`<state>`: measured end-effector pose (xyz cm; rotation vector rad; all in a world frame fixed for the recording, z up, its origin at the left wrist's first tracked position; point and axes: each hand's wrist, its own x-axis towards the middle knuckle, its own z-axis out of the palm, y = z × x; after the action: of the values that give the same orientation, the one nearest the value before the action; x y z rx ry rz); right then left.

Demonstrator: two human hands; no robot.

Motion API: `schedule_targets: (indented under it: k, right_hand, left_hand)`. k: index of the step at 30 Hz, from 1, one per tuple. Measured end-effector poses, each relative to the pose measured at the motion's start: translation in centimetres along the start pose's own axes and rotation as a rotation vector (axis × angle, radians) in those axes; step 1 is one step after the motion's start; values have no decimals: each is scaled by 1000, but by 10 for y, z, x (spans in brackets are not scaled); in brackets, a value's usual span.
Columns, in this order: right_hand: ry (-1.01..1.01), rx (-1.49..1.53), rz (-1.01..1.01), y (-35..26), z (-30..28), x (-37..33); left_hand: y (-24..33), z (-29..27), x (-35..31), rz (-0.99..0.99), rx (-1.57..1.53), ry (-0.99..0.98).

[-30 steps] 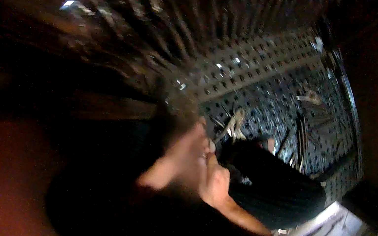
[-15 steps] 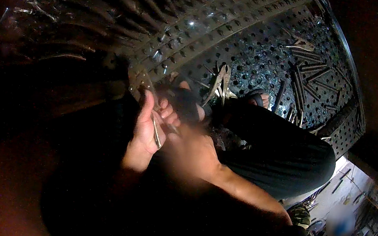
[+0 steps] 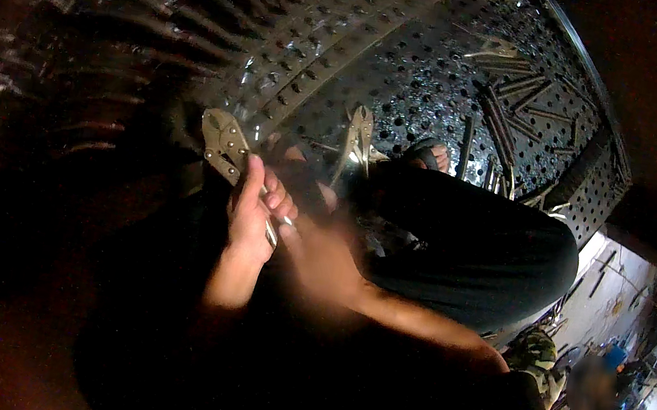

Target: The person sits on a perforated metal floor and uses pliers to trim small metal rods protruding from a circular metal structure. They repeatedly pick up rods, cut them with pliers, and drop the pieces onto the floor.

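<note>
Left of the frame's centre, the left hand (image 3: 253, 214) is closed around the handles of a pair of pliers (image 3: 223, 141), thumb laid along the upper side and fingers curled over. The head of the pliers points to the upper left, and a handle end shows below the palm. The right hand (image 3: 324, 258) is just beside it, toward the centre, blurred; whether its fingers grip the handle or only rest near it, I cannot tell.

Above the right hand, a second pair of pliers (image 3: 361, 132) lies on a dark plate (image 3: 421, 68) full of holes. A third pair (image 3: 493, 52) lies near the top of the plate, next to loose rods (image 3: 527, 98). A bent leg (image 3: 477, 252) in dark trousers crosses right of centre, with a sandalled foot (image 3: 432, 155) above it. Dark tubes (image 3: 185, 51) fan across the upper left. At the lower right is patterned camouflage cloth (image 3: 534, 351).
</note>
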<state>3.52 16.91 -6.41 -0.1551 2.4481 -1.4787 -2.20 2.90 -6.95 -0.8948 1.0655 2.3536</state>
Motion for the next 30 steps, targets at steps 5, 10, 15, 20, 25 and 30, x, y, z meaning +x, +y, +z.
schedule_targets:
  k: [5, 10, 15, 20, 25, 30]
  right_hand:
    - [-14, -128, 134, -8, -43, 3]
    - [0, -145, 75, 2, -47, -3]
    - [29, -143, 10, 0, -42, -12]
    - [-7, -76, 89, -9, -37, -24]
    - [92, -176, -246, 1, 29, -31]
    - [96, -145, -233, -4, 23, -35]
  left_hand:
    - [-9, 13, -6, -30, 150, 20]
    - [-12, -10, 1, -98, 257, -49]
    - [-4, 16, -10, -165, 395, 17]
    - [7, -52, 15, -232, 412, -35]
    - [27, -44, 11, -117, 648, 51]
    - [34, -42, 3, -79, 578, -77]
